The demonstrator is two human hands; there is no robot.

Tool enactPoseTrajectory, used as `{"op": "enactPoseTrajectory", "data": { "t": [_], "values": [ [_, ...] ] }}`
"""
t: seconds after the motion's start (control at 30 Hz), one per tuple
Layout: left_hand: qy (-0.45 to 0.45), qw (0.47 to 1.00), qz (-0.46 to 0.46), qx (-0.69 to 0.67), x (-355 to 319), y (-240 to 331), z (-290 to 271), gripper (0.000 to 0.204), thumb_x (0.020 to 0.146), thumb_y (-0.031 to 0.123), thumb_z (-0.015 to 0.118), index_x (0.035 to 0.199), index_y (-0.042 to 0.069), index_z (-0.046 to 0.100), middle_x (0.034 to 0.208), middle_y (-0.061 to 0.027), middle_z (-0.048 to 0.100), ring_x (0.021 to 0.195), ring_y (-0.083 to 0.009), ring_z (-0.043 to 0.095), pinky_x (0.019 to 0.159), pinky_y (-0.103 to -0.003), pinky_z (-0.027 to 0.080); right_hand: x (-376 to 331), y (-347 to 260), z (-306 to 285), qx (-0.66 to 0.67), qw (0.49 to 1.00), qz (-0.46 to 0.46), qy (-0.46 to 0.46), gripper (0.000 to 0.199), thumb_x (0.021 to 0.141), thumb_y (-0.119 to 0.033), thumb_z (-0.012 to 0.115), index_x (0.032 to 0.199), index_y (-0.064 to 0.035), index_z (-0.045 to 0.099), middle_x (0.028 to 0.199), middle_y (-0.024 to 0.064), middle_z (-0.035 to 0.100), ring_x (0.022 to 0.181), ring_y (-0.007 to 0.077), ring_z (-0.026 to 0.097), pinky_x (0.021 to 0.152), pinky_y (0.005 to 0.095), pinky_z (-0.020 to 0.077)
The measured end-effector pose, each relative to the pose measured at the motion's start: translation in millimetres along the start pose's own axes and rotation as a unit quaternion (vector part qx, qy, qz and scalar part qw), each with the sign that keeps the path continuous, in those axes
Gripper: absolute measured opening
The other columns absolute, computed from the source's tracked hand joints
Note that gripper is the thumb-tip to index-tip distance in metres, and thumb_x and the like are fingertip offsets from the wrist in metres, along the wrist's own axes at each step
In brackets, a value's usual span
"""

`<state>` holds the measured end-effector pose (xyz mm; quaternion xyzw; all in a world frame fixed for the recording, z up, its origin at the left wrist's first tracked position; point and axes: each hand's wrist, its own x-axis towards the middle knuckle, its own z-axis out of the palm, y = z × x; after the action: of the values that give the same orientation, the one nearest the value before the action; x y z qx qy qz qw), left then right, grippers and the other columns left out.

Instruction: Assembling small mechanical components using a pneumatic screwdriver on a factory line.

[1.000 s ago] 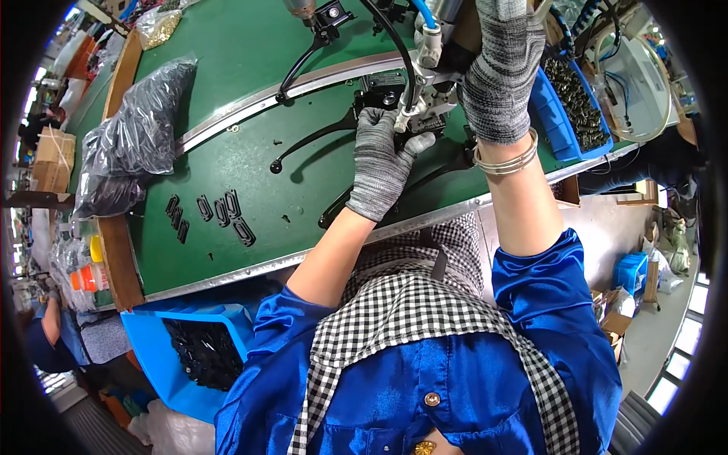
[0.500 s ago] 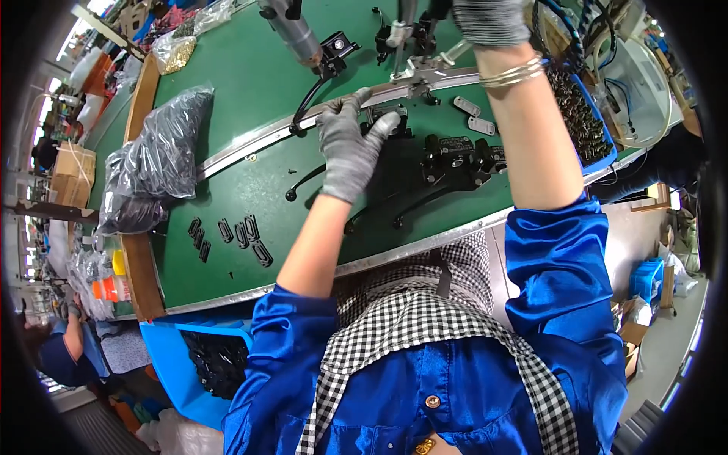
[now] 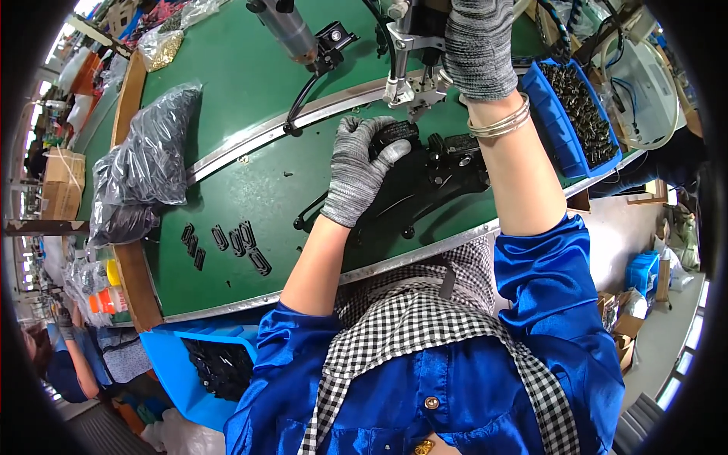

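Observation:
My left hand (image 3: pixel 360 165), in a grey knit glove, curls its fingers and thumb round the black rectangular body of a brake lever assembly (image 3: pixel 397 134). A slim metal tip of the powered screwdriver (image 3: pixel 402 83) is just above that body; whether they touch I cannot tell. My right hand (image 3: pixel 479 53), gloved too, closes on the screwdriver's side at the top edge, its fingers partly hidden. Between my arms, more black lever assemblies (image 3: pixel 459 144) lie on the green worktable (image 3: pixel 258 182), their long levers reaching toward me.
Several black oval gaskets (image 3: pixel 237 243) lie at the left. A grey plastic bag (image 3: pixel 152 152) rests by the wooden edge. At the right stands a blue bin of screws (image 3: pixel 572 114). Another hanging driver (image 3: pixel 284 30) is beyond my left hand. A blue crate (image 3: pixel 171 356) sits below the table.
The screwdriver and my right hand have come down and nearer to me. My left hand has moved slightly right and nearer with the lever assembly. The two grey plates are now hidden.

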<state>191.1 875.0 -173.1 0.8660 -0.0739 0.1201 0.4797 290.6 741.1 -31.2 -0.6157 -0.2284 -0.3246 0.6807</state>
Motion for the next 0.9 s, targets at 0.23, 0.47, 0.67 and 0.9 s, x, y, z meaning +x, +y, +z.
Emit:
{"op": "enactPoseTrajectory", "data": {
  "t": [0.23, 0.47, 0.67, 0.9],
  "values": [
    [0.011, 0.999, 0.018, -0.031, 1.4, -5.0, 4.3, 0.045, 0.075, 0.031, 0.08, 0.108, 0.004, 0.065, 0.1, -0.0162, 0.055, 0.091, -0.0315, 0.055, 0.086, -0.041, 0.049, -4.8, 2.4, 3.5, -0.025, 1.0, 0.005, -0.01, 0.034, 0.092, -0.031, 0.067, 0.107, -0.0013, 0.062, 0.088, 0.0004, 0.063, 0.073, 0.0058, 0.054, 0.064, 0.0225, 0.0454],
    [0.023, 0.999, 0.02, -0.031, 1.4, -4.5, 5.4, 0.043, 0.076, 0.03, 0.08, 0.107, 0.004, 0.066, 0.098, -0.0167, 0.055, 0.092, -0.0319, 0.055, 0.085, -0.041, 0.049, -6.5, 6.6, 2.6, -0.047, 0.999, 0.012, -0.024, 0.034, 0.092, -0.031, 0.067, 0.108, -0.0011, 0.062, 0.088, 0.0003, 0.063, 0.073, 0.0058, 0.054, 0.064, 0.0226, 0.0452],
    [0.033, 0.999, 0.043, 0.001, 1.5, -7.2, 6.3, 0.044, 0.076, 0.031, 0.08, 0.107, 0.004, 0.066, 0.098, -0.0159, 0.055, 0.092, -0.0315, 0.056, 0.085, -0.04, 0.049, -9.9, -10.1, 0.3, -0.038, 0.994, 0.091, -0.046, 0.034, 0.092, -0.03, 0.067, 0.11, -0.0013, 0.062, 0.087, -0.0007, 0.062, 0.073, 0.0058, 0.052, 0.064, 0.0226, 0.0441],
    [0.051, 0.996, -0.007, -0.069, -1.0, -1.8, 16.7, 0.05, 0.072, 0.034, 0.082, 0.108, 0.004, 0.066, 0.1, -0.0143, 0.052, 0.091, -0.0293, 0.055, 0.084, -0.039, 0.05, 0.9, -11.6, -15.8, -0.021, 0.991, 0.116, -0.062, 0.034, 0.092, -0.03, 0.067, 0.11, -0.0017, 0.062, 0.086, -0.0014, 0.061, 0.072, 0.0057, 0.051, 0.063, 0.0226, 0.0433]
  ]
}}
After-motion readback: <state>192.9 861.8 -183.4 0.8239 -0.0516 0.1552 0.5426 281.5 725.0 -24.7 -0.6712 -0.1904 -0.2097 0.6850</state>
